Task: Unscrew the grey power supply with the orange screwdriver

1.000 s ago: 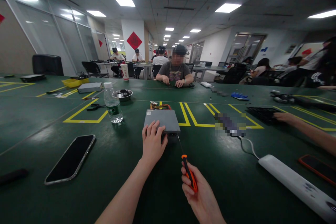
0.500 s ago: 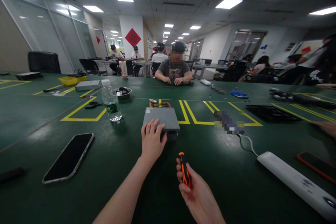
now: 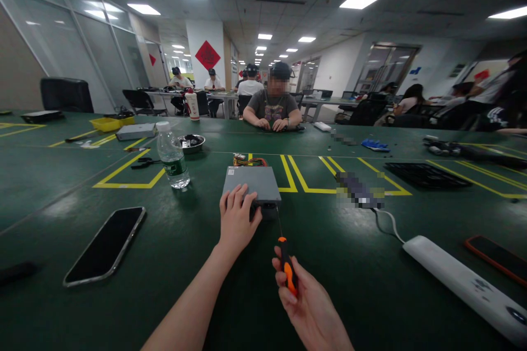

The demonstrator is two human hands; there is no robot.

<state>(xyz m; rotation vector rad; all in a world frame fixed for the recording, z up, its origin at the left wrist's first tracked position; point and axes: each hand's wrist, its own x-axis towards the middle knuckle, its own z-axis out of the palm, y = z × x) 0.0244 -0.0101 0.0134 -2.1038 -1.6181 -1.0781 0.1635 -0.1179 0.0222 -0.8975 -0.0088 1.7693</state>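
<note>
A grey metal computer power supply [image 3: 257, 178] lies on the green table, its bundle of coloured wires [image 3: 247, 160] at the far side. My left hand [image 3: 239, 214] grips its near left edge, fingers over the top and thumb down by the front face. In my right hand [image 3: 298, 288] is a screwdriver [image 3: 288, 269] with an orange and black handle, fingers wrapped round it. The thin shaft points away from me and its tip meets the near right corner of the power supply; the exact contact is too small to make out.
Left of the power supply stand a water bottle [image 3: 173, 159] and a metal bowl [image 3: 192, 143]; a phone [image 3: 106, 247] lies nearer. On the right are a white power strip [image 3: 461, 285], a black grille panel [image 3: 426, 174] and blue gloves [image 3: 374, 145]. A person [image 3: 274, 98] sits opposite.
The screwdriver handle has turned in my right hand, showing its orange and black parts differently. My left hand stays on the power supply. The whole view has shifted slightly.
</note>
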